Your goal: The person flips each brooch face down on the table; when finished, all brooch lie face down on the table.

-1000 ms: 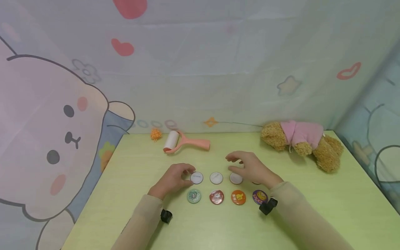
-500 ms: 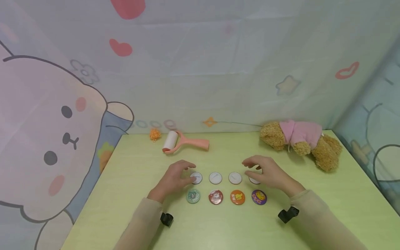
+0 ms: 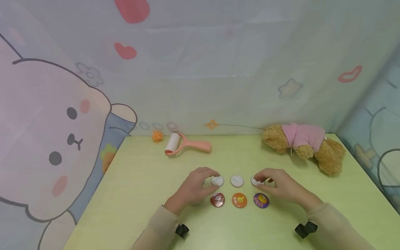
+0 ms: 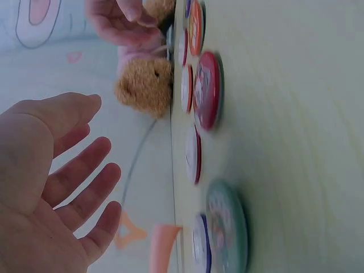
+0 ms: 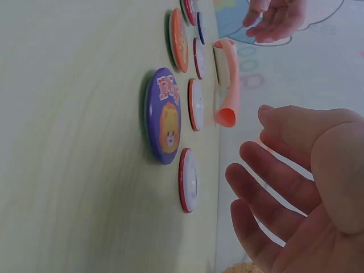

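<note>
Round pin badges lie in two rows on the table. In the head view the near row shows a red badge (image 3: 217,200), an orange badge (image 3: 239,200) and a purple badge (image 3: 261,200) with a lion face. The far row shows white backs, among them a middle badge (image 3: 237,181). My left hand (image 3: 197,186) hovers beside the left visible white badge (image 3: 217,181), fingers apart and holding nothing. It hides the green badge (image 4: 226,227), which the left wrist view shows. Over the rightmost white badge (image 5: 189,181) hovers my right hand (image 3: 282,184), its fingers loosely bent around nothing.
Behind the badges lies a pink-handled lint roller (image 3: 187,144), with a small orange tangle (image 3: 157,136) to its left. A brown plush toy (image 3: 304,146) in a pink top lies at the back right. A printed cloth (image 3: 200,69) hangs behind the table (image 3: 150,166).
My left hand has moved right, from the first column of badges to the second, covering the first. My right hand has moved right and come lower, over the last column. The badges appear unmoved.
</note>
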Action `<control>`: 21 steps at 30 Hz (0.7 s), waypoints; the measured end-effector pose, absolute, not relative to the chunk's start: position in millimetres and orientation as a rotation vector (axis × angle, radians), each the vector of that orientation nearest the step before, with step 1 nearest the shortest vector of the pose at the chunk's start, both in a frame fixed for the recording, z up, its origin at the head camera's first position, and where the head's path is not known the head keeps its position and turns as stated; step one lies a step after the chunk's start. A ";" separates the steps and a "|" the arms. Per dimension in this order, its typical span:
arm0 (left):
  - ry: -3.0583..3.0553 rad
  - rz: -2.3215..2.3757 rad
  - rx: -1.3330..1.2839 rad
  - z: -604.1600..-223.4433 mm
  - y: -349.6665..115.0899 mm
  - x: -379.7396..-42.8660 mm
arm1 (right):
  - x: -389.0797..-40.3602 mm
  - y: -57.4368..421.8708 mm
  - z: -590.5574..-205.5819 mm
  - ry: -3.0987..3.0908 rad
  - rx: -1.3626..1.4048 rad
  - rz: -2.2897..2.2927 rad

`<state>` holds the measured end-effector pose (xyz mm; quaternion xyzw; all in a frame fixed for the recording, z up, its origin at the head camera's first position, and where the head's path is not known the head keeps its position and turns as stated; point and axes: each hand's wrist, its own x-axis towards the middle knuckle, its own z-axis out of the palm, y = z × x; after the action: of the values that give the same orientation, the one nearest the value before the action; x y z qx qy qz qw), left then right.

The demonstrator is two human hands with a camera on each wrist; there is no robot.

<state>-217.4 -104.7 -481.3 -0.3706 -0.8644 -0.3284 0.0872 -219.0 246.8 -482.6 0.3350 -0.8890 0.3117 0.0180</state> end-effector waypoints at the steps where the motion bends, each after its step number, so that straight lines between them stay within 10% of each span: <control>1: -2.579 -0.972 -1.121 -480.5 -100.3 -215.0 | -216.9 249.0 -483.3 -2.762 1.052 0.964; 21: -2.695 -0.435 -1.282 -488.1 -10.9 -198.2 | -195.3 269.7 -500.4 -2.759 1.163 0.946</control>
<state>-198.2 -10.9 -488.1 -0.4243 -0.8918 -0.1439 0.0628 -195.3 269.7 -500.4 0.3703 -0.8786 0.3014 0.0006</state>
